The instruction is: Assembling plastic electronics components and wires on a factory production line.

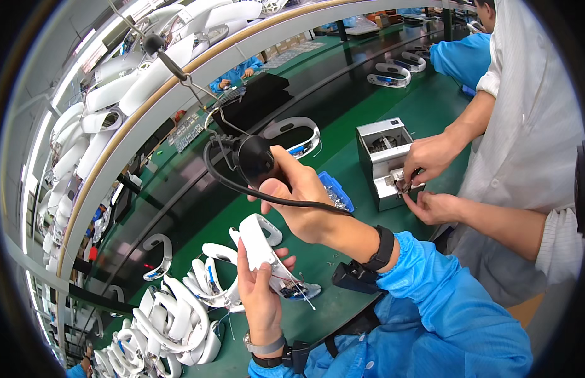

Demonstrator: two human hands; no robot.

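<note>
My right hand [299,195] is wrapped round a black electric screwdriver [254,161], which hangs by a wire hook with its cord looping over my wrist. Its tip is hidden. Below it, my left hand [260,293] grips a white U-shaped plastic housing [258,242], thumb on the near side and fingertips showing past the far edge. At the housing's lower end an open part shows a small circuit board [294,290] and thin wires. The screwdriver and the housing are apart.
White housings [173,315] lie piled at the left on the green table [333,271]. A blue tray [336,192] of small parts stands beyond my right wrist. At right, a co-worker's hands [431,157] work at a metal box machine [384,160]. A shelf rail [160,85] crosses the upper left.
</note>
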